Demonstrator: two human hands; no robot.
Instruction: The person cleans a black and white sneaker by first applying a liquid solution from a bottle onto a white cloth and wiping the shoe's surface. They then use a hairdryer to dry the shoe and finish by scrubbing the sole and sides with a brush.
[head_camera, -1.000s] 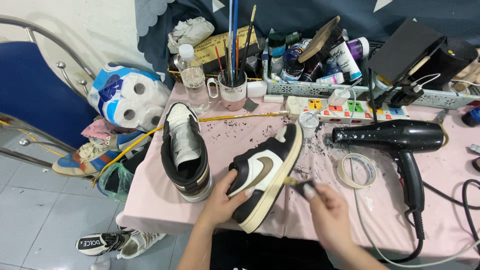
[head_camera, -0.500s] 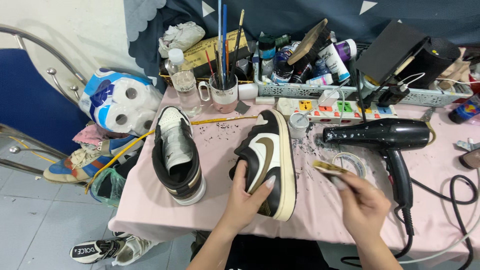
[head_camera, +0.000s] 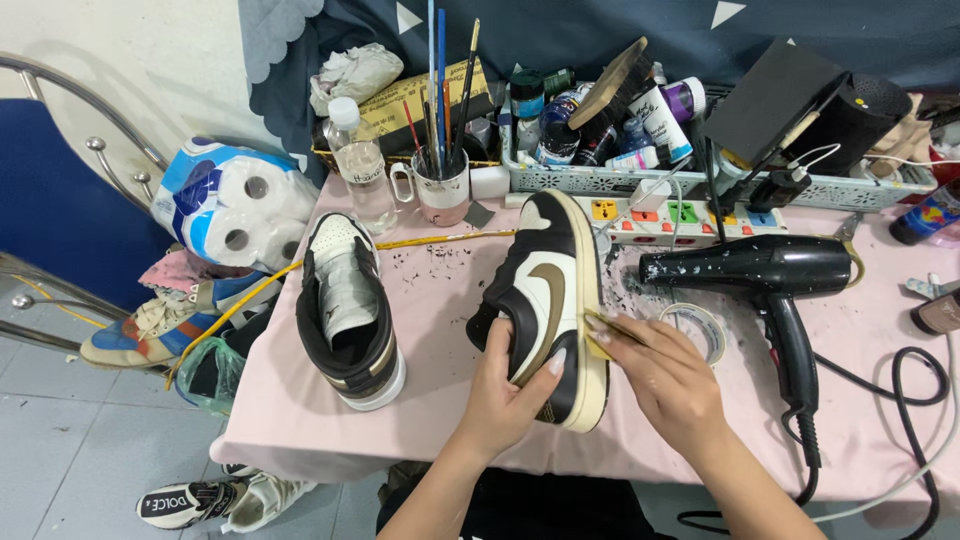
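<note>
A black, white and brown sneaker lies on its side in the middle of the pink table, cream sole facing right. My left hand grips its heel end from below. My right hand holds a small thin yellowish tool with its tip against the sole's edge. The matching sneaker stands upright to the left, untouched.
A black hair dryer lies to the right by a roll of tape. At the back are a power strip, a mug of brushes, a water bottle and a tray of bottles. Toilet rolls sit at the left.
The sneaker was turned from a slant to lie lengthwise with its toe pointing away. My right hand moved left from open air and brought the tool to the sole's edge.
</note>
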